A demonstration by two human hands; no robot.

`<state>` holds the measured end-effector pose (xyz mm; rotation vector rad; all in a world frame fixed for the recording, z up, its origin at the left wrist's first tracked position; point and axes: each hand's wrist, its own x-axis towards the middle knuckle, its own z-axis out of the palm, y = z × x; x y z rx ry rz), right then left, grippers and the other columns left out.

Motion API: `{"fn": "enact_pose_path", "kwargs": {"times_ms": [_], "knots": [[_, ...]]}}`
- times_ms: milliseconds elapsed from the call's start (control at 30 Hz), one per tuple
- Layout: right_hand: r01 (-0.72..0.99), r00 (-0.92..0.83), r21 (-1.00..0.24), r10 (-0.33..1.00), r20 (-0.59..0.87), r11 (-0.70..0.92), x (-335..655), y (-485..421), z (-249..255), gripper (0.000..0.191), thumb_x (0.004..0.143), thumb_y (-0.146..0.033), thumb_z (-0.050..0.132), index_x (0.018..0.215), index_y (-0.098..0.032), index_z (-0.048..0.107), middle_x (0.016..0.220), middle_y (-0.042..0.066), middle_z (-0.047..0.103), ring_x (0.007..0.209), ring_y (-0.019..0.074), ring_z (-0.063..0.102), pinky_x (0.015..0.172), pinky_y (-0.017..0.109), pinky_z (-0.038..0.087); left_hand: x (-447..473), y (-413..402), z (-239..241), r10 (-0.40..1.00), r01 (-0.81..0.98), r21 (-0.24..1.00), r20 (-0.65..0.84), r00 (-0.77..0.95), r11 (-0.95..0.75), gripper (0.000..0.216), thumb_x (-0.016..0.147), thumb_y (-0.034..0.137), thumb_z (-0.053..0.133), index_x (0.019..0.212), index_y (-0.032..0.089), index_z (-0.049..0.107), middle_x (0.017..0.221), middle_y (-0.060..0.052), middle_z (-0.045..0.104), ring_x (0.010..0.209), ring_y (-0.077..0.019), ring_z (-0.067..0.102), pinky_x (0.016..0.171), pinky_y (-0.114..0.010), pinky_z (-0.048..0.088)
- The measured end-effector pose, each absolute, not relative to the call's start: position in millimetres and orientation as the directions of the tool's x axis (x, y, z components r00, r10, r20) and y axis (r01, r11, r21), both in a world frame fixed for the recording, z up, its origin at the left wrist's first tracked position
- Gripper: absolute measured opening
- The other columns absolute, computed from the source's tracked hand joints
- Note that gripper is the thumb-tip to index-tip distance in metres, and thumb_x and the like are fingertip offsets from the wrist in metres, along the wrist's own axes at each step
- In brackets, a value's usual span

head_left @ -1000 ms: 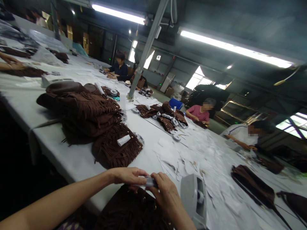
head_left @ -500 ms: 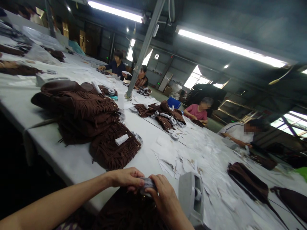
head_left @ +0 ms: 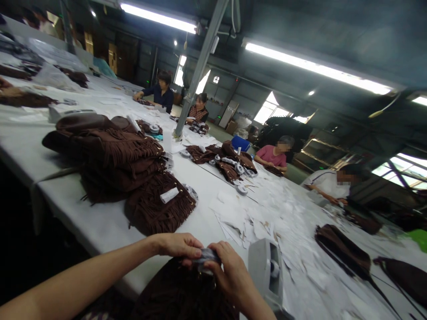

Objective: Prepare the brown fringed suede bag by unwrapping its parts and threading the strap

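Between my two hands is a grey-white wrapped piece (head_left: 208,256) at the top of a dark brown fringed bag (head_left: 180,289). My left hand (head_left: 182,246) pinches its left end between thumb and fingers. Around its right end, my right hand (head_left: 227,262) has its fingers and thumb closed. The bag hangs below my hands at the table's near edge, its lower part cut off by the frame. A grey tape dispenser (head_left: 265,271) stands just right of my right hand. Beyond my left hand lies another brown fringed bag (head_left: 160,204) with a white paper roll (head_left: 169,195) on it.
A stack of brown fringed bags (head_left: 110,151) sits on the white table (head_left: 200,218) at left. Paper scraps (head_left: 240,231) litter the middle. More bags (head_left: 343,249) lie at right. Several co-workers sit along the far side, past a metal post (head_left: 200,71).
Both hands keep their hold on the wrapped piece, which has turned slightly and shows more between them. The bag below has risen a little. The view has shifted slightly.
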<state>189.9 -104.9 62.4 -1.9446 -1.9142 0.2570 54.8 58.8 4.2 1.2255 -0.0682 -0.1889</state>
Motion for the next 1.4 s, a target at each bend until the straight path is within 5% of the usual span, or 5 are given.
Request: {"fn": "enact_pose_path", "kwargs": {"times_ms": [433,700,833,1067,1400], "knots": [[0.541,0.293,-0.784,0.942,-0.164,-0.304,190.0,-97.4,73.1,0.027,0.075,-0.041,0.064,0.079,-0.014,0.066,0.067,-0.001,0.064,0.061,0.0135,0.053,0.056,0.023,0.037,53.7,48.1,5.9,-0.083,0.125,0.985,-0.116,0.990,0.120,0.038,0.078,0.052,0.060,0.089,0.016,0.058,0.054,0.003,0.061,0.046,-0.0091,0.034,0.046,-0.021,0.022],[0.166,0.355,-0.921,0.893,-0.278,-0.353,192.8,-88.8,80.4,0.026,0.057,-0.021,0.073,0.081,-0.012,0.068,0.056,-0.003,0.062,0.051,0.0106,0.051,0.051,0.023,0.037,56.7,50.6,18.9,-0.162,0.113,0.972,-0.080,0.983,0.206,0.047,0.080,0.058,0.054,0.093,0.013,0.061,0.066,-0.003,0.066,0.062,-0.0148,0.053,0.061,-0.024,0.034],[0.153,0.360,-0.920,0.888,-0.287,-0.360,194.9,-85.5,93.0,0.029,0.050,-0.017,0.076,0.078,-0.012,0.070,0.057,-0.003,0.063,0.050,0.0086,0.051,0.050,0.021,0.037,61.8,56.1,31.1,-0.162,0.195,0.959,-0.163,0.973,0.206,0.071,0.081,0.073,0.031,0.107,0.013,0.059,0.059,-0.004,0.064,0.056,-0.0168,0.053,0.059,-0.026,0.034],[0.161,0.341,-0.921,0.896,-0.284,-0.353,197.0,-83.9,99.4,0.030,0.050,-0.021,0.079,0.076,-0.012,0.070,0.053,-0.002,0.062,0.047,0.0078,0.050,0.047,0.020,0.034,60.1,44.6,50.0,-0.159,0.122,0.984,-0.101,0.982,0.128,0.044,0.079,0.056,0.057,0.097,0.016,0.062,0.069,-0.002,0.066,0.059,-0.0134,0.051,0.058,-0.023,0.031],[0.168,0.354,-0.943,0.910,-0.214,-0.287,192.4,-85.8,93.4,0.032,0.049,-0.015,0.075,0.080,-0.012,0.070,0.048,-0.005,0.058,0.044,0.0068,0.047,0.044,0.019,0.033,48.4,26.2,28.3,-0.044,0.055,0.981,-0.048,0.998,0.188,0.048,0.087,0.055,0.046,0.109,0.013,0.055,0.073,-0.006,0.070,0.067,-0.0150,0.051,0.063,-0.024,0.031]]}}
